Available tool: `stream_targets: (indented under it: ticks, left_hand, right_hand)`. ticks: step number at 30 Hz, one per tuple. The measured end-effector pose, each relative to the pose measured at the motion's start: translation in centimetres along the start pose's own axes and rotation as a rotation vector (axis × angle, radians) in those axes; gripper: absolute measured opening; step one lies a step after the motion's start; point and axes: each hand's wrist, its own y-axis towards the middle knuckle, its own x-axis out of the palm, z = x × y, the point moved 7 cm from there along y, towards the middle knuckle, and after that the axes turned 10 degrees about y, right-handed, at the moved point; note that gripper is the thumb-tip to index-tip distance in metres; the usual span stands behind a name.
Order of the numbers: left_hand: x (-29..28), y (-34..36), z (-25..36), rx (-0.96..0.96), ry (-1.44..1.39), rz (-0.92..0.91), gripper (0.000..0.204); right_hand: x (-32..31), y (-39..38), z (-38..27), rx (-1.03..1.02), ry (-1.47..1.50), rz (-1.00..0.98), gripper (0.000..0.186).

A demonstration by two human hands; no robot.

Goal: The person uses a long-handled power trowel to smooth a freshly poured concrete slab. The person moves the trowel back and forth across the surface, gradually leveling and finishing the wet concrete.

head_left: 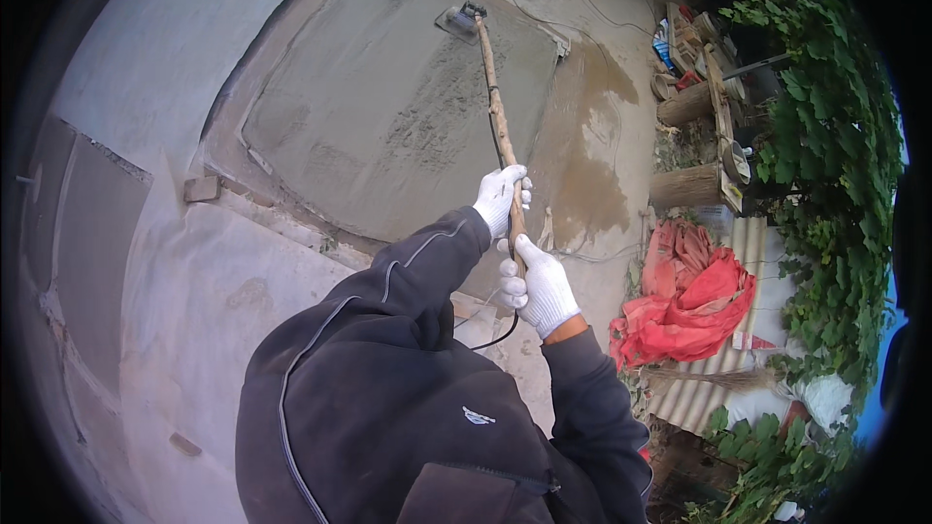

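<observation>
Right side, cluttered: red cloth [689, 296] heaped near a corrugated sheet [701, 398], broom [714, 378] lying just beside it, logs [684, 186] and scrap wood farther up, leafy vines [840, 107] along the outer rim. White bag [825, 400] low among the leaves. Left: a brick [202, 188] just off the near left corner of the grey patch. Black cord [509, 331] loops below the hands, close to the right one.

Surface: wet-looking grey concrete patch [330, 107], mostly smooth, rough streak left of the pole. Outdoor yard, paler ground around, dark damp stain [592, 136] to the right.

Wooden pole [495, 102] slants from the hands up to a flat tool head [461, 23], which rests on the patch near its far right part. Left hand [497, 202], white glove, fingers wrapped round the pole; right hand [542, 293], also gloved, clamped lower, nearer the body.

Edges: patch has a raised, broken border on the near left; right edge close to the tool head. Wide stretch of concrete left of the head; clutter well apart from it.
</observation>
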Motion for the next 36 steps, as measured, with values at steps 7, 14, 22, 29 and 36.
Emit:
stream_targets:
  ticks: [7,14,22,29,36]
  left_hand:
    - [-0.9,-0.2,-1.4,0.001,-0.061,-0.016,0.016]
    - [0.6,-1.9,-1.8,0.008,-0.018,0.011,0.017]
    - [1.0,-3.8,-2.3,-0.064,-0.003,-0.04,0.02]
    - [1.4,-4.2,-3.1,-0.11,-0.029,-0.116,0.017]
    - [0.8,-4.7,-2.7,-0.113,-0.011,-0.077,0.016]
  right_hand:
    - [-0.3,-0.9,1.5,-0.017,0.016,0.015,0.029]
    - [-0.7,-2.9,1.1,-0.033,-0.031,0.034,0.032]
    - [-2.1,-4.2,1.5,-0.048,-0.077,0.095,0.032]
    - [-3.5,-4.4,1.9,-0.064,-0.105,0.087,0.034]
    - [-2.0,-5.4,2.3,-0.08,-0.029,0.08,0.033]
